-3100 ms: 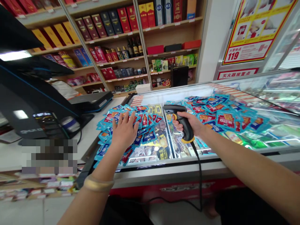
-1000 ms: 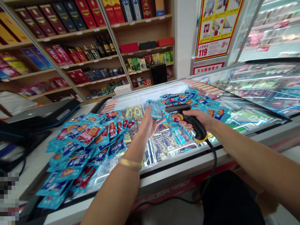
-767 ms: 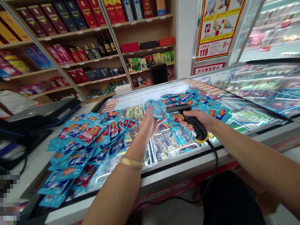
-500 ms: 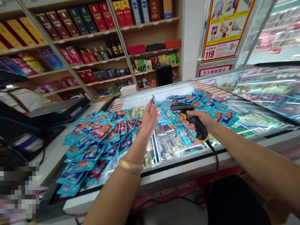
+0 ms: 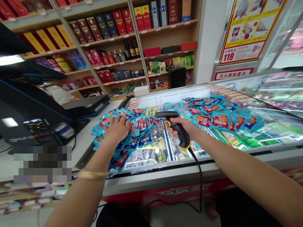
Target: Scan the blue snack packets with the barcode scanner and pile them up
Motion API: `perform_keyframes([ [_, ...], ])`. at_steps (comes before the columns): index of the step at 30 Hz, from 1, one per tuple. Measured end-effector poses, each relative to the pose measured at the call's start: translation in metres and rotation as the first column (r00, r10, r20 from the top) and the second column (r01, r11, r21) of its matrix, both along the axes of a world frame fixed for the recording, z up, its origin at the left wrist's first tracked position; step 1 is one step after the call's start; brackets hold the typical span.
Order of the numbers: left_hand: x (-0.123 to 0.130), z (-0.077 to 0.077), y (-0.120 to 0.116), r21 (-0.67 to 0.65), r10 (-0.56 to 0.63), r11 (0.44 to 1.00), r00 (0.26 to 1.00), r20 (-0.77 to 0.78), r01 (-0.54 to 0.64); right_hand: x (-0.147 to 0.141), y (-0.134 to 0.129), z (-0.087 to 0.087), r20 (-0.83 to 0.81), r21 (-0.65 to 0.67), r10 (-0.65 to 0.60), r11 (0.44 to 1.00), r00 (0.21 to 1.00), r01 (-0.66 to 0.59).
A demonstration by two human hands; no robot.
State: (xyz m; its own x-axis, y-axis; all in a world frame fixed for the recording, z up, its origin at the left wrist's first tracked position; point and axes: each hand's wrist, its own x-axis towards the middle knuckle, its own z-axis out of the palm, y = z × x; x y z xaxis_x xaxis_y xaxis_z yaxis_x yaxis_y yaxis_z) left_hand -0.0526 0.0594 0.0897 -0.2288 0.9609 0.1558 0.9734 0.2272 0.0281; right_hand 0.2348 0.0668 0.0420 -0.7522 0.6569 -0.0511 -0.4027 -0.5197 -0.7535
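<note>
My left hand (image 5: 116, 128), with a gold bangle on its wrist, rests fingers spread on the left pile of blue snack packets (image 5: 136, 127). Nothing shows in its grasp, though its palm is hidden. My right hand (image 5: 181, 127) is wrapped round the handle of a black and yellow barcode scanner (image 5: 181, 134), whose head points left above the glass freezer top. Beyond the scanner, to the right, lies a second pile of blue packets (image 5: 219, 118), some with red or dark blue labels.
The piles lie on a glass-topped freezer (image 5: 142, 179) with packages inside. A black checkout machine (image 5: 21, 104) stands at the left. The scanner's cable (image 5: 200, 176) hangs over the freezer's front edge. Stocked shelves (image 5: 113, 39) line the back.
My left hand has moved from the middle to the left pile, its fingers now spread; the small packet at its fingertips no longer shows. The scanner has moved left. The view has shifted left.
</note>
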Motion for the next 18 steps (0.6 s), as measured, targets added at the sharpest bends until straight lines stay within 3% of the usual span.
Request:
perform_keyframes([
  [5, 0.004, -0.001, -0.002, 0.028, -0.004, 1.0, 1.0, 0.007, 0.004, -0.014, 0.0, 0.0, 0.007, -0.014, 0.021, 1.0, 1.0, -0.021],
  [10, 0.025, 0.005, -0.009, 0.29, -0.09, 0.953, 0.996, -0.001, 0.087, 0.007, 0.0, 0.005, -0.006, -0.007, -0.084, 0.996, 0.996, 0.084],
  [14, 0.071, -0.002, -0.004, 0.381, -0.337, 0.875, 0.941, 0.033, 0.3, 0.043, 0.002, 0.01, -0.009, 0.025, -0.212, 0.977, 0.977, 0.212],
  [18, 0.138, -0.02, 0.01, 0.343, -0.634, 0.746, 0.767, 0.103, 0.571, 0.094, 0.003, 0.011, 0.016, 0.027, -0.361, 0.932, 0.932, 0.36],
])
